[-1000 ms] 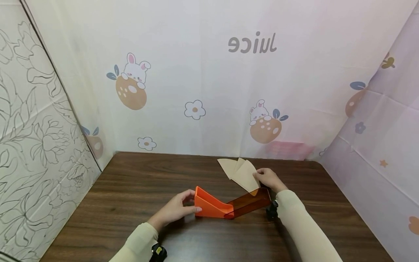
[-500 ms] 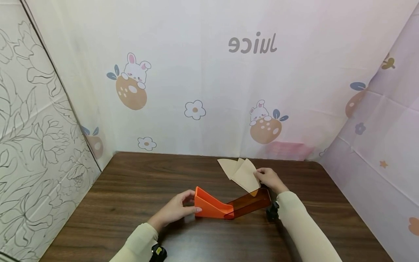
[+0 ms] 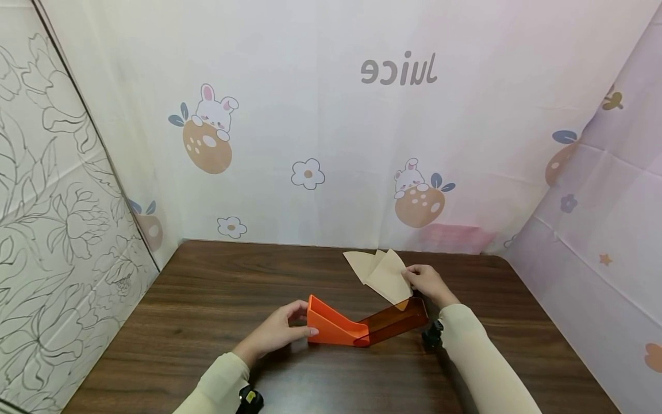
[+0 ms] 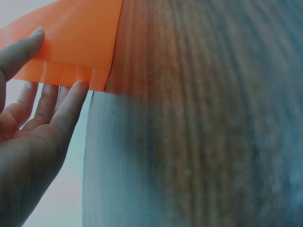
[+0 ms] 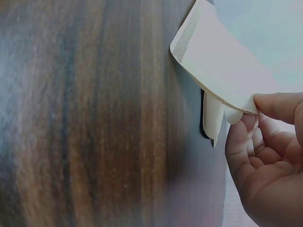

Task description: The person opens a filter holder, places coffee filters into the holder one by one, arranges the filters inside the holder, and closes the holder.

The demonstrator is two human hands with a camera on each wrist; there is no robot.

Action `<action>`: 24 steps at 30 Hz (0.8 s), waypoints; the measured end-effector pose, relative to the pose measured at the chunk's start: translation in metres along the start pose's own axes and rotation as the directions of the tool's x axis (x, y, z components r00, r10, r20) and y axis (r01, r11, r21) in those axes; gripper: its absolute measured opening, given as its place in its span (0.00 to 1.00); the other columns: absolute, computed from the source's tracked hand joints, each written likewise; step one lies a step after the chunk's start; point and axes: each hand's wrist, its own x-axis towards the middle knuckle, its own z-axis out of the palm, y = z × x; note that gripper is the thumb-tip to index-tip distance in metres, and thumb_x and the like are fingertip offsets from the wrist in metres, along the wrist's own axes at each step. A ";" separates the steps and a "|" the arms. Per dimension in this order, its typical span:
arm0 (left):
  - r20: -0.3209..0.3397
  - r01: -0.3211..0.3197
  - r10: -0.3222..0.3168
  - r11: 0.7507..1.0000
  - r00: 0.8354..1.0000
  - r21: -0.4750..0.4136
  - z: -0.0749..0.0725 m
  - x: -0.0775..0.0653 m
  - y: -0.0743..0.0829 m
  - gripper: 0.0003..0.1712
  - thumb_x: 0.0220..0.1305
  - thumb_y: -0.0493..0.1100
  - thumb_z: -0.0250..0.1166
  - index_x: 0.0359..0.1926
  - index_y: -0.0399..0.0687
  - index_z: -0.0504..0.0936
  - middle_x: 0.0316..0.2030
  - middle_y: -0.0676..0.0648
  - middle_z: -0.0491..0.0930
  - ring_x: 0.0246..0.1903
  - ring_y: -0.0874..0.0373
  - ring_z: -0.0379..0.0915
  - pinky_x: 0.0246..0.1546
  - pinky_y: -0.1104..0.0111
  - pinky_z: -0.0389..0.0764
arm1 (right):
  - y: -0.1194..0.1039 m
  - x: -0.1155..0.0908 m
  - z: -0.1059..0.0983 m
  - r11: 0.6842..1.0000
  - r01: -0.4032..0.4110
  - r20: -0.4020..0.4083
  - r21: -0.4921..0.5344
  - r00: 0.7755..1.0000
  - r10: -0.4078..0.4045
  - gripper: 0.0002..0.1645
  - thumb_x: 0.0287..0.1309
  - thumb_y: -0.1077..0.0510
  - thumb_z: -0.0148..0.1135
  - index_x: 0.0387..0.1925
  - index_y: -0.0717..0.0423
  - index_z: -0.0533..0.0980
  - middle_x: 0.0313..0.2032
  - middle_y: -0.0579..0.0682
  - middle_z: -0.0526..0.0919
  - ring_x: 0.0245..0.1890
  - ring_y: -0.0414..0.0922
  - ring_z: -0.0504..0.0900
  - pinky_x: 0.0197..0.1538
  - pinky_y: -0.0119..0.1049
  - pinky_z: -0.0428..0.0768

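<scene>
The orange holder point(image 3: 333, 326), a smooth, plastic-looking wedge, stands on a dark table point(image 3: 207, 310) with streaky wood grain, its tall end on the left and its side sloping down rightward. At that tall end the left hand point(image 3: 279, 326) grips it, thumb laid on the near face, other fingers parted and curved against the end. From the holder's low right end a translucent lid point(image 3: 393, 323), brown and long, tilts up and away. Behind and to the right of the holder, thin tan paper sheets point(image 3: 387, 280) overlap in a fan (a finely ridged band runs along one edge of the front sheet). The right hand point(image 3: 426, 283) pinches that sheet's right edge between thumb and fingers, and its near corner shows amber through the lid.
</scene>
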 end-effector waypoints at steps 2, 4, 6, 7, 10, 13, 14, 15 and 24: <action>0.002 -0.001 0.001 1.000 1.000 -0.003 0.000 0.000 0.000 0.21 0.64 0.45 0.72 0.56 0.49 0.78 0.50 0.51 0.81 0.52 0.52 0.75 0.54 0.56 0.74 | -0.002 -0.001 0.000 1.000 0.000 0.001 0.006 1.000 0.000 0.24 0.74 0.54 0.54 0.55 0.74 0.75 0.39 0.60 0.82 0.37 0.49 0.81 0.43 0.42 0.81; 0.003 -0.001 0.001 1.000 1.000 -0.003 0.000 0.000 0.000 0.22 0.64 0.45 0.72 0.56 0.49 0.78 0.50 0.51 0.81 0.52 0.53 0.75 0.54 0.57 0.74 | -0.004 -0.002 0.000 1.000 0.006 0.005 0.009 1.000 -0.006 0.24 0.75 0.54 0.54 0.55 0.74 0.74 0.39 0.59 0.82 0.37 0.49 0.80 0.43 0.42 0.80; 0.003 -0.001 0.001 1.000 1.000 -0.001 0.000 0.001 0.000 0.22 0.64 0.45 0.72 0.56 0.49 0.78 0.50 0.51 0.81 0.52 0.53 0.75 0.54 0.57 0.74 | -0.007 -0.004 -0.001 1.000 0.013 0.005 0.012 1.000 -0.013 0.23 0.75 0.54 0.53 0.55 0.74 0.74 0.38 0.59 0.82 0.37 0.50 0.80 0.43 0.42 0.79; 0.002 -0.001 0.001 1.000 1.000 0.000 0.000 0.001 0.000 0.22 0.64 0.45 0.72 0.56 0.49 0.78 0.50 0.51 0.81 0.52 0.52 0.75 0.54 0.57 0.74 | -0.008 -0.004 -0.001 1.000 0.019 0.005 0.010 1.000 -0.019 0.24 0.75 0.54 0.53 0.55 0.74 0.74 0.38 0.59 0.82 0.37 0.50 0.80 0.43 0.42 0.79; -0.002 0.000 0.000 1.000 1.000 0.002 0.000 0.001 0.000 0.21 0.63 0.45 0.72 0.56 0.49 0.78 0.50 0.51 0.81 0.52 0.52 0.76 0.54 0.57 0.74 | -0.010 -0.005 -0.002 1.000 0.030 -0.006 0.000 1.000 -0.030 0.24 0.75 0.53 0.54 0.56 0.73 0.74 0.39 0.59 0.82 0.37 0.51 0.80 0.43 0.42 0.79; -0.006 0.001 -0.001 1.000 1.000 0.004 0.000 0.001 0.000 0.21 0.63 0.45 0.72 0.56 0.49 0.78 0.49 0.50 0.81 0.51 0.52 0.76 0.54 0.57 0.74 | -0.011 -0.006 -0.003 0.999 0.041 -0.003 -0.010 0.999 -0.041 0.25 0.74 0.53 0.54 0.56 0.73 0.74 0.40 0.59 0.82 0.38 0.50 0.80 0.43 0.42 0.79; -0.006 0.001 -0.001 1.000 1.000 0.004 0.000 0.001 0.000 0.21 0.63 0.45 0.72 0.56 0.49 0.78 0.49 0.50 0.82 0.51 0.52 0.76 0.54 0.57 0.74 | -0.011 -0.007 -0.003 0.999 0.042 -0.004 -0.010 0.999 -0.042 0.25 0.74 0.52 0.54 0.56 0.72 0.74 0.40 0.59 0.82 0.37 0.50 0.80 0.43 0.42 0.79; -0.007 0.001 -0.001 1.000 1.000 0.005 0.000 0.001 0.000 0.21 0.63 0.45 0.72 0.56 0.48 0.78 0.49 0.50 0.82 0.51 0.52 0.76 0.54 0.57 0.74 | -0.011 -0.007 -0.003 0.999 0.042 -0.004 -0.015 0.999 -0.042 0.25 0.74 0.52 0.54 0.56 0.71 0.75 0.40 0.58 0.82 0.37 0.50 0.80 0.43 0.41 0.79; -0.010 0.005 -0.005 1.000 1.000 0.018 0.000 0.000 -0.001 0.22 0.63 0.46 0.72 0.56 0.49 0.78 0.50 0.51 0.81 0.52 0.53 0.75 0.54 0.56 0.74 | -0.014 -0.011 -0.002 0.996 0.082 -0.007 -0.033 0.997 -0.083 0.23 0.74 0.50 0.56 0.53 0.67 0.77 0.41 0.57 0.83 0.38 0.49 0.81 0.45 0.45 0.79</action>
